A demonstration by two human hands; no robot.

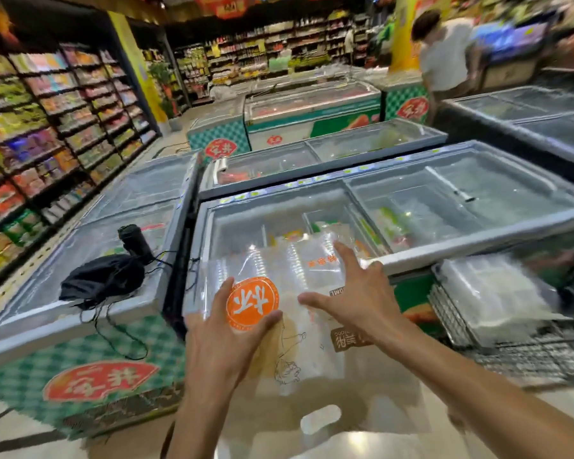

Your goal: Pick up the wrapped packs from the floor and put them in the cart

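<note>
Slick clear film is the risk: the left hand (222,329) and right hand (352,293), both spread flat with straight fingers, only press the wrapped pack (299,326), so it could slide free. It hangs mid-air before the freezer (478,220), orange-badged, glossy, with the cart (511,356) to its right.

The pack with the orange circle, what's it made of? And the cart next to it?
The pack with the orange circle looks wrapped in thin, clear, glossy plastic film: you can see through it, and light glints off its creases. What's inside is too blurry to tell. The cart looks like bare grey metal wire, since its sides are a grid of thin rods, though blur leaves that uncertain.
</note>
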